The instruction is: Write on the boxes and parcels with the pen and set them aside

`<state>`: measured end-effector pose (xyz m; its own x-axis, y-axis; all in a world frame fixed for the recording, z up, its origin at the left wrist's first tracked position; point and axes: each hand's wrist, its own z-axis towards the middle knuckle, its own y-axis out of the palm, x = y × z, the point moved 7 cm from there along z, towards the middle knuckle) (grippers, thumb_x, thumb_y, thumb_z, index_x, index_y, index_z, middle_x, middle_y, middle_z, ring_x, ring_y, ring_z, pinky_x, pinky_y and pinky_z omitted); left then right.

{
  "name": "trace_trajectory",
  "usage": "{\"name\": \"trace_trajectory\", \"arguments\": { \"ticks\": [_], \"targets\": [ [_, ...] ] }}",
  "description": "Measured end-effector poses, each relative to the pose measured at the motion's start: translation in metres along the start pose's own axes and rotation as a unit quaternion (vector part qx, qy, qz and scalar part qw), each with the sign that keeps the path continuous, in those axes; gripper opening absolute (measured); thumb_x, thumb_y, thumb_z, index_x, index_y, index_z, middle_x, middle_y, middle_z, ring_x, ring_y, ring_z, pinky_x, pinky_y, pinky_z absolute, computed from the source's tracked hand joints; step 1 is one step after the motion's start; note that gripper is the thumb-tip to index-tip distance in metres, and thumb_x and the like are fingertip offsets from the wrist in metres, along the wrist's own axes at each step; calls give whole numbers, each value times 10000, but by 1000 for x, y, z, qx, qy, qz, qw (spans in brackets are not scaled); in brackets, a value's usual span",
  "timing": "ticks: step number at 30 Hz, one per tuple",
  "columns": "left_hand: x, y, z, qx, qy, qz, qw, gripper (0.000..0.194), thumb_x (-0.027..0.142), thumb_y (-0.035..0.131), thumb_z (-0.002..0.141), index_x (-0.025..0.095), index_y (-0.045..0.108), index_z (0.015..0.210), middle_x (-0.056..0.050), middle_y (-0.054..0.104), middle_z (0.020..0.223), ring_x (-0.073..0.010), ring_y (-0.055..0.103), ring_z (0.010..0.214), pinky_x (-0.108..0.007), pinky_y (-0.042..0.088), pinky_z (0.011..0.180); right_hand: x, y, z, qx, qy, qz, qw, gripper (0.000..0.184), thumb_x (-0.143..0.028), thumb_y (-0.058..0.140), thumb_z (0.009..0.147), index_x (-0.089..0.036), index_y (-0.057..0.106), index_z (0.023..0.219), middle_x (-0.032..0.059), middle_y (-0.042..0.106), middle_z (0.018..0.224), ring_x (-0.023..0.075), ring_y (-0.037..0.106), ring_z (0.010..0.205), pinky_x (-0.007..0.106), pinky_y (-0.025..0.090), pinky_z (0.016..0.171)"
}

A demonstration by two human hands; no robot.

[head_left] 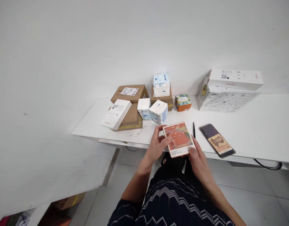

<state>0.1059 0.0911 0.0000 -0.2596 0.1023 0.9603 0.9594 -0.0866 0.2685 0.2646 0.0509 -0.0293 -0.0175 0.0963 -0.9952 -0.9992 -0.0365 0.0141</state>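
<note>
Both hands hold a small square picture book or stack of cards (179,138) above the table's front edge; I cannot tell which of the two it is. Its face shows a red building, with lines of print on a white strip below. My left hand (159,142) grips the left side, thumb on the picture. The lower right corner is pinched by my right hand (198,157), thumb on top. Just beyond the right hand lies a black pen (194,130), and farther right a phone (217,140) with a picture on its back.
On the white table (259,125) stand cardboard boxes (129,116), a slim white box (116,113), tissue packs (159,111), another tissue pack (161,84) on a carton, and a small orange-green box (183,103). Larger white boxes (229,99) stand at the back right against the wall.
</note>
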Motion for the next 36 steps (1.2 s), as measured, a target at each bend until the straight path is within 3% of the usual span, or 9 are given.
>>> {"name": "trace_trajectory", "arguments": {
  "ticks": [5,10,14,19,28,32,36],
  "targets": [
    [0,1,3,34,3,-97,995,332,346,646,804,218,510,1079,-39,627,1094,-215,635,997,-332,512,833,-12,8,-1,-55,4,59,997,566,-423,537,900,-331,364,1431,76,532,1370,216,610,1079,362,544,855],
    [-12,10,3,51,-27,-203,977,259,332,645,801,205,559,1009,-25,672,1068,-201,642,1008,-330,467,909,-17,3,0,1,-30,32,999,556,-305,614,861,-364,434,1384,49,478,1396,224,511,1232,412,464,1007],
    [-31,16,1,47,-89,-249,963,303,353,640,805,185,572,1047,-47,676,1065,-200,648,965,-331,466,887,-17,-4,3,30,-52,-16,998,528,-306,629,847,-344,487,1354,61,523,1306,227,553,1149,421,495,958],
    [-29,14,1,51,-64,-232,969,259,351,633,818,206,556,1019,-23,678,1053,-191,648,976,-325,467,887,-14,-8,8,22,-55,-14,998,498,-309,654,828,-338,540,1312,57,565,1192,211,584,1056,381,529,877],
    [-20,13,2,41,-39,-178,982,340,337,618,779,226,529,1087,-26,655,1147,-223,616,1086,-380,464,947,-19,-5,8,11,-75,-7,997,500,-282,646,836,-365,531,1315,61,530,1228,227,523,1165,428,487,960],
    [-31,8,12,30,-67,-209,975,359,313,579,739,201,565,1080,-41,660,1125,-233,616,1068,-383,466,945,-19,-4,5,29,-120,-73,990,522,-253,649,835,-410,518,1315,56,471,1220,223,509,1157,421,503,935],
    [-42,-4,20,31,-84,-190,978,484,219,614,688,253,538,1165,9,674,1017,-169,635,935,-293,497,819,-14,-4,7,54,-159,-189,968,431,-251,636,840,-375,587,1251,66,479,1186,233,545,1088,421,526,889]
  ]
}}
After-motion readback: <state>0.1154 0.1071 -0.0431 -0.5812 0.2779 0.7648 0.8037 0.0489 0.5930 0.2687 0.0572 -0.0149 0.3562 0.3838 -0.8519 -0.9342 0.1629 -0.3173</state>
